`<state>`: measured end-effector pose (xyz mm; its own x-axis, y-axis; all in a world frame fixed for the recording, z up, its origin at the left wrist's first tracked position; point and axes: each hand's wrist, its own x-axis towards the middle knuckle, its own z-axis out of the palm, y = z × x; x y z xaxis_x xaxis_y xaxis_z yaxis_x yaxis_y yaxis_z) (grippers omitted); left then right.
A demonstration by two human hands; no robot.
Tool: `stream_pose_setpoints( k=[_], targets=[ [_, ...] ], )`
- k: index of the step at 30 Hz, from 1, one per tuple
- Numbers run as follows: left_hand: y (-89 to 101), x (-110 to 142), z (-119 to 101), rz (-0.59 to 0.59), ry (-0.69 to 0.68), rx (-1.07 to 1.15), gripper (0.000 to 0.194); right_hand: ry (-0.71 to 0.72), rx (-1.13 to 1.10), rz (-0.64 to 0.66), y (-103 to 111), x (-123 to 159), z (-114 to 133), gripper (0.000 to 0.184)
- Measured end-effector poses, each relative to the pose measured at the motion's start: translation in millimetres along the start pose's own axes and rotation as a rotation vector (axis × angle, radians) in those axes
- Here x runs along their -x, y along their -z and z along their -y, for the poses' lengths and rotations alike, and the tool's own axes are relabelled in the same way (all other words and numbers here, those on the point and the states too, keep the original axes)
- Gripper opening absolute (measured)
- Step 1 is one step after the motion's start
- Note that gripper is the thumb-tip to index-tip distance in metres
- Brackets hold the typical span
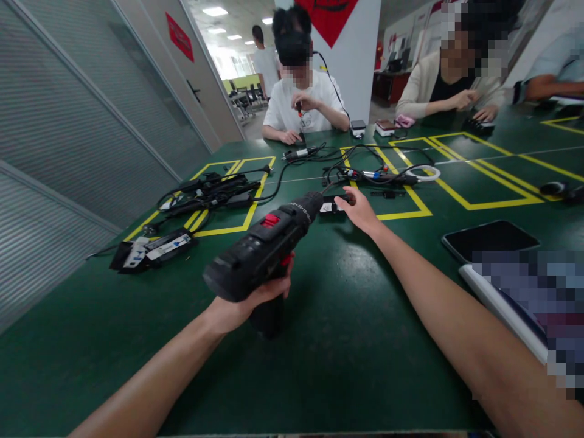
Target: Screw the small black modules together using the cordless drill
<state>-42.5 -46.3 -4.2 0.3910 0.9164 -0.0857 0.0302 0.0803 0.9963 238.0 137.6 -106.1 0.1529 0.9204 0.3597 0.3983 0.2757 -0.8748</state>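
Black plastic drill (264, 243) is in the left hand (270, 288), whose fingers are closed around the handle, with the body tilted upward to the right. Its front end is close to a small black part (329, 205) with a white label, which lies on the green counter (337, 340). The right hand (361, 210) is nearly closed, and thumb and fingers pinch the right end of this part. I cannot tell if the drill bit touches it. Just beyond are thin cables (340, 159); to the left, a cable pile (214, 193) lies over yellow tape (223, 230). A phone (490, 240) rests at right. Across the counter, a person in white shirt (331, 112) holds a screwdriver (300, 110).
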Motion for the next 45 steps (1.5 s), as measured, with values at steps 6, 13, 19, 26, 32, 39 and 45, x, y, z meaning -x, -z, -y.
stream_pose_setpoints(
  k=[6, 13, 19, 26, 32, 39, 45],
  targets=[
    [-1.8, -8.9, 10.5, 0.114, 0.04, 0.151, 0.043, 0.079, 0.15, 0.053, -3.5, 5.8, 3.6, 0.058],
    [-3.7, -14.5, 14.1, 0.063, 0.038, 0.282, 0.04, 0.132, 0.194, 0.077, -3.4, 7.0, 6.2, 0.052],
    [-6.1, -13.1, 13.6, 0.041, 0.069, 0.268, 0.038, 0.145, 0.205, 0.102, -4.6, 5.8, 1.6, 0.053],
    [-9.6, -17.7, 18.0, 0.068, 0.04, 0.232, 0.037, 0.169, 0.231, 0.089, -6.8, 6.6, -0.7, 0.053],
    [-13.8, -22.7, 15.2, 0.058, 0.043, 0.187, 0.035, 0.187, 0.236, 0.084, -7.0, 5.7, -0.4, 0.053],
    [-15.5, -27.5, 15.3, 0.045, 0.053, 0.179, 0.035, 0.208, 0.245, 0.084, -7.0, 6.1, -0.5, 0.053],
    [-15.4, -28.6, 14.0, 0.035, 0.057, 0.164, 0.035, 0.195, 0.254, 0.081, -7.1, 6.4, 1.6, 0.051]
  ],
)
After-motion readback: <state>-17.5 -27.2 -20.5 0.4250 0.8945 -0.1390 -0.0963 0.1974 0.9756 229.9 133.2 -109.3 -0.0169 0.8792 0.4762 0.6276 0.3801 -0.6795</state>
